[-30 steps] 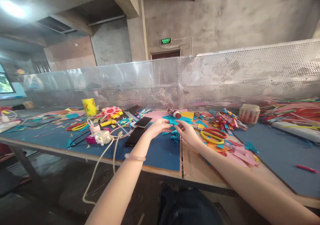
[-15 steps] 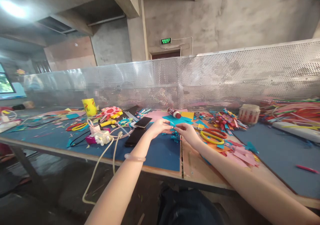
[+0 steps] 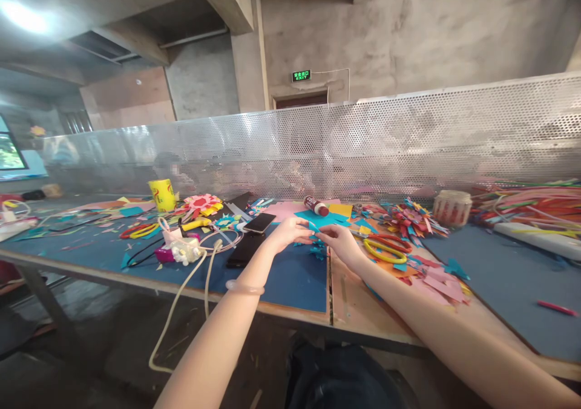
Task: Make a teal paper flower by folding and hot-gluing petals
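Observation:
My left hand (image 3: pixel 290 230) and my right hand (image 3: pixel 341 241) meet over the table's middle, fingers pinched together on a small teal paper piece (image 3: pixel 316 226) between them. More teal paper (image 3: pixel 323 217) lies flat just behind the hands, and teal scraps (image 3: pixel 318 251) sit below them on the blue mat (image 3: pixel 295 279). Red and yellow scissors (image 3: pixel 385 247) lie just right of my right hand. A clear bangle (image 3: pixel 245 286) circles my left wrist.
A glue bottle (image 3: pixel 316 205) lies behind the paper. Two phones (image 3: pixel 252 233), a white cable (image 3: pixel 181 300) and a yellow cup (image 3: pixel 162 193) are to the left. Paper flowers (image 3: pixel 408 215), pink scraps (image 3: pixel 438 276) and a white container (image 3: pixel 452 206) are to the right. A perforated metal screen (image 3: pixel 363 143) backs the table.
My hands have drawn closer together, and their fingertips now meet on the small teal piece. Little else has moved.

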The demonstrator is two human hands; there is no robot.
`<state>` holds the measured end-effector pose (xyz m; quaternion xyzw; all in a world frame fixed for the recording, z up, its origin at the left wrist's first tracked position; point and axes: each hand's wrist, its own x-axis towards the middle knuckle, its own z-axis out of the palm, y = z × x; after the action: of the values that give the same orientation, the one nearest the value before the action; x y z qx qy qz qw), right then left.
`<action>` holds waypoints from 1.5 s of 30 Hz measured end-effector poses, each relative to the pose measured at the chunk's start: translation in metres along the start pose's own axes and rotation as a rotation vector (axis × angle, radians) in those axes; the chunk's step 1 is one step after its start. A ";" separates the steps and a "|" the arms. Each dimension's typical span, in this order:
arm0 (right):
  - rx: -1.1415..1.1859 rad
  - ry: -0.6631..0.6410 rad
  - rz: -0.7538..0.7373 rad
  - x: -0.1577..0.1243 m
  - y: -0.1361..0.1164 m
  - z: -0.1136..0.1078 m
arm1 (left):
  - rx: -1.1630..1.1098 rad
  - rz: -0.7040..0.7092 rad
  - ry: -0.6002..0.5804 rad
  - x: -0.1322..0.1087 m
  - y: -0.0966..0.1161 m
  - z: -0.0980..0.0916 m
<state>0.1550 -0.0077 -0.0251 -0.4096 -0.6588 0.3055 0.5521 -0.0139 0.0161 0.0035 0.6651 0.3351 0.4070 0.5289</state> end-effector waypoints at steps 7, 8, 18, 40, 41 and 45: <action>-0.019 -0.016 0.015 0.000 -0.001 -0.001 | 0.004 0.011 0.006 0.000 -0.001 0.000; -0.022 -0.021 0.016 0.000 -0.001 -0.001 | 0.006 0.012 0.007 0.000 0.000 0.000; -0.085 -0.048 0.036 0.003 0.004 -0.006 | 0.018 0.012 0.021 -0.001 0.000 0.000; -0.035 -0.209 0.074 0.010 0.015 -0.014 | 0.056 -0.026 0.068 -0.002 0.002 0.003; -0.036 -0.214 0.069 0.011 0.015 -0.015 | 0.057 -0.024 0.077 -0.003 0.004 0.004; -0.059 -0.228 0.036 0.012 0.016 -0.019 | 0.063 -0.011 0.113 -0.005 0.007 0.007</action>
<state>0.1759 0.0095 -0.0296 -0.4000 -0.7184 0.3405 0.4560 -0.0098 0.0073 0.0091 0.6553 0.3809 0.4303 0.4902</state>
